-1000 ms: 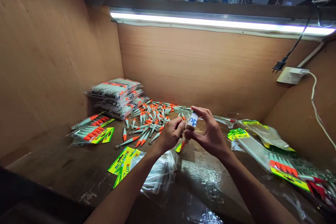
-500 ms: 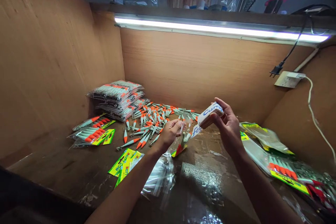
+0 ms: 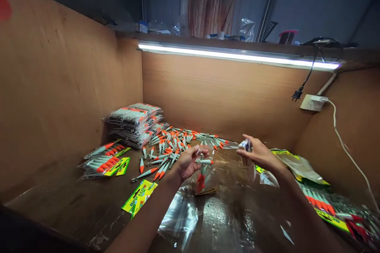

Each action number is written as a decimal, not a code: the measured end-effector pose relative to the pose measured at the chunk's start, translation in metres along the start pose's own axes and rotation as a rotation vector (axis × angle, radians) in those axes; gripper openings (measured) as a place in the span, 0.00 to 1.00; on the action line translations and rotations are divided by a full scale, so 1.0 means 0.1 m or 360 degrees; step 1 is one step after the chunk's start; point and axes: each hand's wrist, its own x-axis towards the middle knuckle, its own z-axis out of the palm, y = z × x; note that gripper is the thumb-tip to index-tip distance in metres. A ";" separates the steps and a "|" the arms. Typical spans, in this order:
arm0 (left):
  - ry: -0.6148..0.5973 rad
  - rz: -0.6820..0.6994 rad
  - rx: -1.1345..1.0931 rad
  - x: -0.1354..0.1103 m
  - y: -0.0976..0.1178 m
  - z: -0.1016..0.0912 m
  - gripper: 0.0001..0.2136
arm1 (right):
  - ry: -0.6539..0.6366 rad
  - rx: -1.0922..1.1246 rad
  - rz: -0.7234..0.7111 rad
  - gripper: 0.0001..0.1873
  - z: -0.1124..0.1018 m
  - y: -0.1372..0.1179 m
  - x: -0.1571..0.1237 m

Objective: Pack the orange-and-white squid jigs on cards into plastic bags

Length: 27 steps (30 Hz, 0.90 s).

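My left hand (image 3: 189, 161) is curled, palm up, above the dark table (image 3: 74, 201). Its fingertips pinch the top of a clear bag (image 3: 204, 178) that hangs below with orange-and-pale lures inside. My right hand (image 3: 257, 153) is out to the right, low over the table, and grips a small white pack with blue print (image 3: 244, 145). A heap of loose orange-tipped lures (image 3: 175, 144) lies just behind my left hand.
Stacked filled bags (image 3: 133, 120) stand at the back left, more packed lures (image 3: 103, 160) at the left. Yellow-green cards (image 3: 139, 197) and empty clear bags (image 3: 178, 217) lie near me. Filled packs (image 3: 320, 199) sit at the right. Plywood walls, a strip light (image 3: 237, 56) and a socket (image 3: 311, 102) surround the bench.
My right hand has dropped down and to the right with the white pack, away from my left hand. The left hand now holds the lure bag alone. The camera has tilted up.
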 end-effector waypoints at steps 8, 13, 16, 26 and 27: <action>-0.0129 0.0053 0.0054 0.02 -0.09 -0.02 0.09 | 0.0126 0.0152 -0.1004 0.22 0.35 -1.05 -0.50; -0.0210 0.0108 0.0110 0.03 -0.15 0.02 0.10 | 0.0084 0.0111 -0.1258 0.17 0.56 -1.46 -0.78; -0.0281 0.0088 0.0129 -0.02 -0.14 0.06 0.11 | 0.0163 0.0151 -0.1146 0.12 0.58 -1.36 -0.72; -0.0242 -0.0051 0.0174 -0.02 -0.12 0.00 0.12 | 0.0162 0.0317 -0.0579 0.12 0.44 -0.87 -0.33; -0.0230 -0.0022 0.0182 0.00 -0.14 -0.03 0.12 | 0.0087 0.0346 -0.0582 0.14 0.45 -0.86 -0.33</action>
